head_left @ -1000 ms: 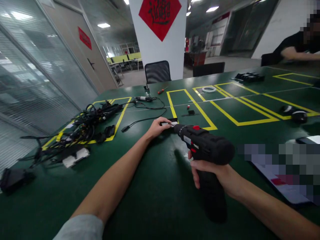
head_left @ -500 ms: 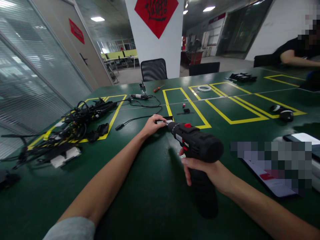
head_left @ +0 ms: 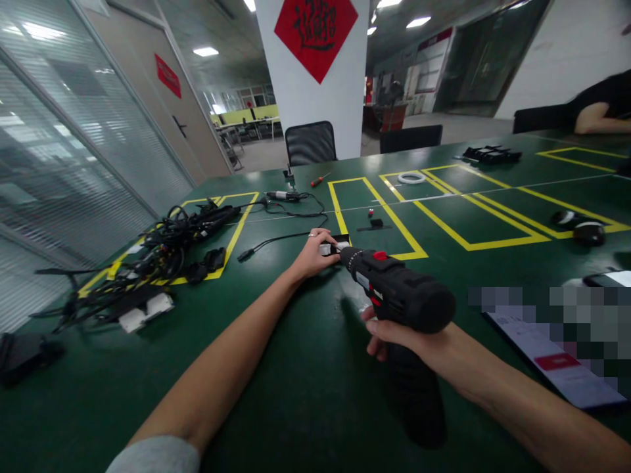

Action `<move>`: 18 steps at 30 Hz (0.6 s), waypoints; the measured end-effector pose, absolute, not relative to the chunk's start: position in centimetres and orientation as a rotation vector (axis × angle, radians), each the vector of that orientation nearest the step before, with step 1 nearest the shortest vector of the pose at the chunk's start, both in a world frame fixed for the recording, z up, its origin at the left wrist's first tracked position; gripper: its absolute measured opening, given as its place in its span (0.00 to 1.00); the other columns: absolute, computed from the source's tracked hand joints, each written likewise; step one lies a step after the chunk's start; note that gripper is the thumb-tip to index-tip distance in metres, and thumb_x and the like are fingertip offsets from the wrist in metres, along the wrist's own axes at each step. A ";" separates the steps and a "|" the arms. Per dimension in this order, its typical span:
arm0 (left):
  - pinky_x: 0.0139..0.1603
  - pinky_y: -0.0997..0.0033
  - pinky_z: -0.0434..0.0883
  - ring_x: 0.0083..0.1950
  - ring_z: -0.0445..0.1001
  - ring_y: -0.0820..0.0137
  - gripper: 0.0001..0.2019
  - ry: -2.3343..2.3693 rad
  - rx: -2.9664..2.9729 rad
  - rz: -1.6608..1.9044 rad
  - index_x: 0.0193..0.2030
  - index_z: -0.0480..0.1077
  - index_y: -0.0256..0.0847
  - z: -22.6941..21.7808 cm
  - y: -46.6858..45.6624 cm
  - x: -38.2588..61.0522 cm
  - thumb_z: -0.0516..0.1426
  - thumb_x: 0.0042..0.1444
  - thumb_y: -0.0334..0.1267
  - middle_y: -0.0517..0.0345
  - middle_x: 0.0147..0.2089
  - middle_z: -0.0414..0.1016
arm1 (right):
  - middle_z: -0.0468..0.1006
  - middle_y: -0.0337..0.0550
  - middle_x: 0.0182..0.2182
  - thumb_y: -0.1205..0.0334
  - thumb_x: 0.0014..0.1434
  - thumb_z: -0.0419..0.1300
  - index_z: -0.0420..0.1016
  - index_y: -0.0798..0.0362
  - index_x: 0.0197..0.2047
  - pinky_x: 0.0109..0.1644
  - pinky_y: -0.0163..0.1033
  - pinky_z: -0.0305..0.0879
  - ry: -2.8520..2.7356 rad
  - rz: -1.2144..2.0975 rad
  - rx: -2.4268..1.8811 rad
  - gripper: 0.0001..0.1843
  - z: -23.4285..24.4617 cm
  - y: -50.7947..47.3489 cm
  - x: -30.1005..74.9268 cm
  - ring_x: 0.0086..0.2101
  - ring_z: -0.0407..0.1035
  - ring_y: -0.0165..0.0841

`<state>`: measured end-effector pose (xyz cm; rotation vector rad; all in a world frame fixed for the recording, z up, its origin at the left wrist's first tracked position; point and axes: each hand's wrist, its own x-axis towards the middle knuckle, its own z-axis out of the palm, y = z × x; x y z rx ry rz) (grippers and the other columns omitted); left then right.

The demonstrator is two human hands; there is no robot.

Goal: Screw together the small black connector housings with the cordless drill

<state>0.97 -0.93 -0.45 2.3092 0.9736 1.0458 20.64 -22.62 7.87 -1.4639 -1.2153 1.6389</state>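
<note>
My right hand [head_left: 397, 337] is wrapped round the grip of a black cordless drill [head_left: 399, 295] with red buttons, its nose pointing away from me. The drill's tip meets a small black and white part [head_left: 331, 247] lying on the green table [head_left: 296, 368]. My left hand [head_left: 313, 253] reaches forward and pinches that part between its fingers, holding it against the table. A ring shows on one finger of the left hand.
A tangle of black cables and adapters [head_left: 162, 253] lies at the left. Yellow tape boxes [head_left: 444, 210] mark the table. A phone [head_left: 557, 368] lies at the right, computer mice [head_left: 582, 226] beyond. A screwdriver [head_left: 319, 178] and tape roll [head_left: 411, 177] sit far off. Another person's arm [head_left: 599, 115] rests at the far right.
The view has swung slightly; both hands keep their grips. The drill's tip stays at the small part, and my left fingers have shifted a little on it.
</note>
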 end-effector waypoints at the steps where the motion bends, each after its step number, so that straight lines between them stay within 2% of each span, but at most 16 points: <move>1: 0.64 0.54 0.63 0.61 0.65 0.58 0.12 0.975 2.299 1.050 0.39 0.73 0.38 -0.4 -0.9 0.9 0.66 0.48 0.37 0.46 0.53 0.64 | 0.82 0.45 0.30 0.49 0.47 0.68 0.76 0.54 0.44 0.44 0.49 0.68 -1.196 1.605 -1.499 0.24 8.1 -22.5 20.6 0.32 0.75 0.40; 4: 0.65 0.54 0.63 0.61 0.66 0.59 0.09 0.986 2.255 1.035 0.38 0.75 0.38 -0.1 -0.8 0.7 0.64 0.50 0.38 0.46 0.53 0.66 | 0.82 0.45 0.33 0.54 0.45 0.69 0.74 0.54 0.48 0.48 0.50 0.68 -1.201 1.544 -1.502 0.26 8.7 -22.4 20.3 0.35 0.76 0.41; 9: 0.65 0.53 0.63 0.60 0.68 0.59 0.09 1.011 2.170 0.973 0.40 0.78 0.39 0.4 -0.7 0.2 0.62 0.52 0.38 0.47 0.55 0.69 | 0.79 0.48 0.42 0.51 0.47 0.69 0.72 0.54 0.46 0.44 0.48 0.71 -1.225 1.560 -1.324 0.26 8.2 -22.5 19.8 0.33 0.76 0.38; 14: 0.65 0.52 0.62 0.62 0.67 0.57 0.09 1.055 2.120 0.998 0.39 0.79 0.40 0.4 -0.9 0.3 0.62 0.51 0.39 0.47 0.57 0.68 | 0.79 0.43 0.32 0.50 0.52 0.69 0.71 0.53 0.49 0.42 0.46 0.70 -1.350 1.775 -1.152 0.25 6.8 -22.5 20.6 0.35 0.75 0.38; 18: 0.65 0.52 0.63 0.62 0.67 0.58 0.09 1.056 2.094 0.989 0.39 0.78 0.40 0.1 -0.8 0.3 0.63 0.51 0.40 0.46 0.57 0.68 | 0.78 0.42 0.34 0.51 0.53 0.70 0.69 0.52 0.52 0.41 0.46 0.69 -1.225 1.947 -1.005 0.27 6.5 -22.4 21.2 0.33 0.76 0.37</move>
